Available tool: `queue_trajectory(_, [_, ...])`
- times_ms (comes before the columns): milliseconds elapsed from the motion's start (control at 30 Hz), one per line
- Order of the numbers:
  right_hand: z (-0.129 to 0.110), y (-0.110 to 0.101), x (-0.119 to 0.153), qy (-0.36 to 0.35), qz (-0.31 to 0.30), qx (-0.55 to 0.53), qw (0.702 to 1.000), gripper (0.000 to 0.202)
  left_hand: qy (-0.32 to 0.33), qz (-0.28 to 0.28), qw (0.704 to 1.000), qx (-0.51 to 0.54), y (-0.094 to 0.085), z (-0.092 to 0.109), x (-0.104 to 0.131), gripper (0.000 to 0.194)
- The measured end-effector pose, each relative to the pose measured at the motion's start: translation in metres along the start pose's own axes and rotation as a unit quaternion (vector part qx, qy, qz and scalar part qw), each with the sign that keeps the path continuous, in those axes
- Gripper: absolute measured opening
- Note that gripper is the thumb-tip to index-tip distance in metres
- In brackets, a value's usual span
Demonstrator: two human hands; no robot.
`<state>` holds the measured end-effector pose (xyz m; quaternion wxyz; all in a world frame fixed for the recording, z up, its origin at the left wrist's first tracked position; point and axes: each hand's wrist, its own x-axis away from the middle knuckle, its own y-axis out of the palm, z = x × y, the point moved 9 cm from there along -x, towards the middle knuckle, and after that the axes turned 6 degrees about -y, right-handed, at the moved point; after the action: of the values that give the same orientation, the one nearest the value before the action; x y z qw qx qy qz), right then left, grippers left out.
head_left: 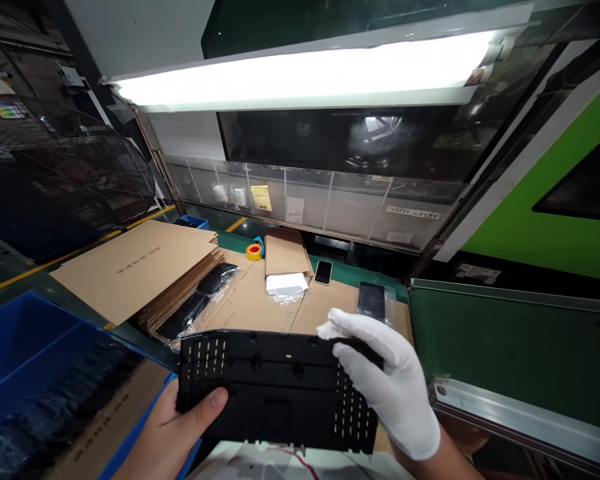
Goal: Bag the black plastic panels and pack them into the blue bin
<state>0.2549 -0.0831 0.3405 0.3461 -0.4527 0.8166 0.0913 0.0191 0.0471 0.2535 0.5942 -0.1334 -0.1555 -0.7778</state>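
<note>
A black plastic panel (275, 393) with rows of small slots at both ends is held up in front of me, its ribbed side towards me. My left hand (185, 423), bare, grips its left end, thumb lying across the front. My right hand (390, 380), in a white glove, is at the upper right corner. Its thumb lies in front of the panel and its fingers bend over the top edge. The contact points behind the panel are hidden.
Flat cardboard sheets (145, 260) are stacked at left, above a blue bin (25, 333) of bagged dark parts. On the bench lie yellow tape (254, 251), a cardboard box (286, 252), a phone (323, 272) and bagged black pieces (371, 300). A green conveyor (510, 353) runs at right.
</note>
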Motion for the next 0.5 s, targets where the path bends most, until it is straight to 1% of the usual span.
queue_trajectory(67, [0.0,0.0,0.001,0.009,-0.01,-0.022,1.0,0.05,-0.006,-0.017,1.0,0.002,0.006,-0.003,0.003,0.055])
queue_trajectory(200, [-0.009,-0.011,-0.001,-0.024,0.025,0.007,0.999,0.051,-0.021,-0.024,0.999,0.012,0.013,-0.009,0.008,0.058])
queue_trajectory(300, [-0.014,-0.01,0.0,-0.046,0.011,0.035,0.998,0.048,-0.023,-0.018,0.999,0.019,0.013,-0.01,0.01,0.059])
queue_trajectory(367, [-0.015,-0.01,0.002,-0.056,0.013,0.052,0.997,0.048,-0.026,-0.019,0.999,0.017,0.012,-0.01,0.01,0.058])
queue_trajectory(500, [-0.017,-0.011,0.005,-0.067,0.024,0.091,0.993,0.053,-0.009,-0.021,0.999,-0.025,0.007,-0.002,0.011,0.053])
